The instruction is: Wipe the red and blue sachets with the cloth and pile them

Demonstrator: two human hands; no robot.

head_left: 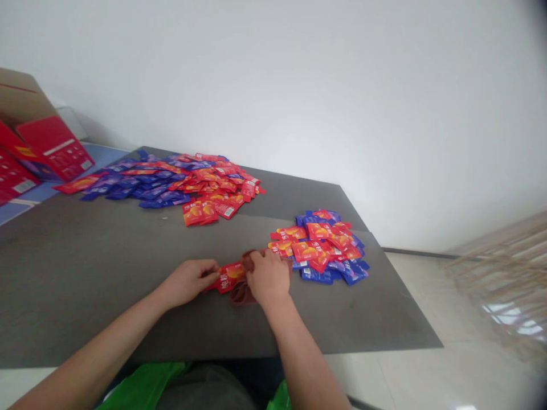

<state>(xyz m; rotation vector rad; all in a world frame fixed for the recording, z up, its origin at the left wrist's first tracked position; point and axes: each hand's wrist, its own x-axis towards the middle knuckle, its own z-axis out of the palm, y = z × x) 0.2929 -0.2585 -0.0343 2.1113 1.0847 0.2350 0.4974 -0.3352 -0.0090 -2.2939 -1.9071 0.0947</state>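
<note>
One red packet (229, 279) sits between our two hands over the near middle of the counter (106, 267), its orange print facing up. The fingers of our left hand (190, 280) pinch its left end; those of our right hand (270, 280) curl tightly over a brown cloth (243, 296) bunched against its right side. We judge that it could twist or crease if the cloth dragged harder than the left pinch held, and heavy pressure might strain its edges. The packet looks smooth, flat and thin-skinned; the cloth is soft, matt and looped into folds. Just beyond on the right, a heap of red and blue packets (325, 247) could slide if our right hand bumped its slick film. A broader pile (171, 179) spreads at far left, near a red carton (57, 147) of stiff, creased cardboard.
</note>
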